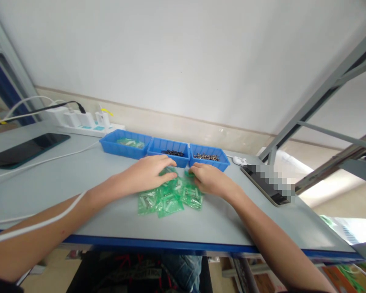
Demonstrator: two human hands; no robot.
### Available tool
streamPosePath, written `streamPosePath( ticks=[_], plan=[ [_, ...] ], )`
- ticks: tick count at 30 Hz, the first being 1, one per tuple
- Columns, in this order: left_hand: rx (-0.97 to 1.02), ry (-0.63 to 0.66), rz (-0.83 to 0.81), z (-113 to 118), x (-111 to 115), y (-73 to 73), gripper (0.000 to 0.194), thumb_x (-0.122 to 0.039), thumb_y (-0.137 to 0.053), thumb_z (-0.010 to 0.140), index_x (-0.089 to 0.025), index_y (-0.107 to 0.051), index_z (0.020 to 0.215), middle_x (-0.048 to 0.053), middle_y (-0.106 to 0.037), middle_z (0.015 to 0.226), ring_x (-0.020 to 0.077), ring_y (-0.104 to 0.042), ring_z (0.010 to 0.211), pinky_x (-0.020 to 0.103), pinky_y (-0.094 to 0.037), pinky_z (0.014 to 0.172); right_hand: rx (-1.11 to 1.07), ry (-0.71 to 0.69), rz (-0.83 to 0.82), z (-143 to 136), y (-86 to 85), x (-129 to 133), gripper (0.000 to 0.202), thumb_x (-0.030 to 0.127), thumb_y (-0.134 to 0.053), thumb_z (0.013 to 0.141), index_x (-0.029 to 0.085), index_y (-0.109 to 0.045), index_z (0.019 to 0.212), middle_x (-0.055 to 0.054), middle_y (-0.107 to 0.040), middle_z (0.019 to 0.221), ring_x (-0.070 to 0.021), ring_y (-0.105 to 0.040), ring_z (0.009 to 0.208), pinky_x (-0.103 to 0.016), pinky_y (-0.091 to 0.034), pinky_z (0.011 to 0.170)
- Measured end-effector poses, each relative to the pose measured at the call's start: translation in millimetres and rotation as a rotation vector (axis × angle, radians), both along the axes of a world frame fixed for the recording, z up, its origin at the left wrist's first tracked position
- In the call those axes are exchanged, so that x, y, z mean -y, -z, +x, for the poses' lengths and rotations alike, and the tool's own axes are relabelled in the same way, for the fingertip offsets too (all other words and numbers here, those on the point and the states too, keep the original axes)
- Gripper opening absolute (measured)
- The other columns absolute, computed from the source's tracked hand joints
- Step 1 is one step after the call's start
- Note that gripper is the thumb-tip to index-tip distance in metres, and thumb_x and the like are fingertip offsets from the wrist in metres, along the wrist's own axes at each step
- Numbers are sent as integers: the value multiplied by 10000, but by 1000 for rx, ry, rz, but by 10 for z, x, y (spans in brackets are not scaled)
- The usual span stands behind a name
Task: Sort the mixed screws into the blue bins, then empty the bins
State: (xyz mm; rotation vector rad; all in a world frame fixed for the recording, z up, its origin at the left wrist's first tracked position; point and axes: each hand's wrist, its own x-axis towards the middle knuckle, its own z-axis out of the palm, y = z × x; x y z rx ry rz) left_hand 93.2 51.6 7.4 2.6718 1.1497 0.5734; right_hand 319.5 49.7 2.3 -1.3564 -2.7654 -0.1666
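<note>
Now, left hand (155, 171) parted, thumb and fingers apart over small translucent green plastic packets (168, 200) | right hand (210, 179) curled, fingertips at a green plastic edge (188, 173), grip hard to tell | packets bunched on the grey, blue-edged table (225, 224), just in front of three blue ribbed plastic trays (180, 161)

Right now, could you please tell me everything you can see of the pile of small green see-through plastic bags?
The pile of small green see-through plastic bags lies overlapping on the grey tabletop, in front of the row of three blue plastic bins. The bags look thin, glossy and crinkled; pale, narrow pieces show inside, too blurred to identify. The open left hand is over its far left part, perhaps touching; the curled right hand seems to hold a green bit at its far right.
</note>
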Motion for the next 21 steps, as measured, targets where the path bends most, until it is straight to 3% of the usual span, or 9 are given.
streamPosePath(
  ticks=[3,7,9,12,14,16,19,21],
  plan=[
    [139,-24,-107,29,4,-21,307,-416,-483,866,-182,-638,991,54,-664,919,204,-603,871,321,-443,766,-147,-23,167,-36,-23,-4,189,49,-466,796,158,-605,863,-59,-626,816,-173,-579,733,-273,-411,641],
    [493,-26,-560,83,19,-65,462,-527,-386,883,-137,-622,957,66,-660,804,147,-583,637,284,-462,586,-484,-163,440,-103,-95,72,183,84,-426,856,157,-587,904,-84,-616,843,-184,-578,801,-293,-455,705],
    [637,-31,-743,106,29,-83,501,-556,-358,881,-124,-609,894,79,-657,790,129,-558,577,275,-449,528,-548,-253,534,-141,-86,117,191,83,-422,866,170,-587,910,-90,-612,874,-186,-569,827,-306,-464,720],
    [706,-44,-783,112,16,-88,326,-454,-501,827,-143,-580,770,51,-639,729,117,-556,577,260,-448,540,-509,-347,591,-200,-18,164,199,79,-442,863,178,-595,944,-91,-604,905,-193,-548,830,-329,-458,714],
    [677,-90,-682,65,-36,-101,224,-372,-542,787,-154,-568,744,18,-606,648,121,-559,570,254,-452,546,-497,-365,578,-235,26,181,188,100,-462,866,178,-598,969,-96,-598,940,-197,-542,854,-343,-453,736],
    [616,-198,-439,-50,-118,-153,203,-348,-520,785,-154,-575,757,5,-586,606,134,-566,566,262,-460,553,-526,-341,552,-260,46,193,173,147,-483,874,172,-593,1006,-106,-594,984,-205,-540,895,-354,-451,772],
    [499,-498,251,-353,-254,-303,214,-327,-480,816,-165,-617,844,33,-642,769,175,-601,721,310,-484,701,-485,-243,464,-269,30,207,212,227,-484,893,139,-581,1060,-109,-610,949,-216,-551,877,-371,-447,794],
    [346,-593,510,-592,-338,-396,240,-288,-427,850,-187,-627,938,50,-652,909,200,-597,847,340,-467,822,-339,-158,353,-258,-1,220,248,267,-473,905,123,-583,1075,-100,-626,893,-230,-565,845,-395,-444,794]
  ],
)
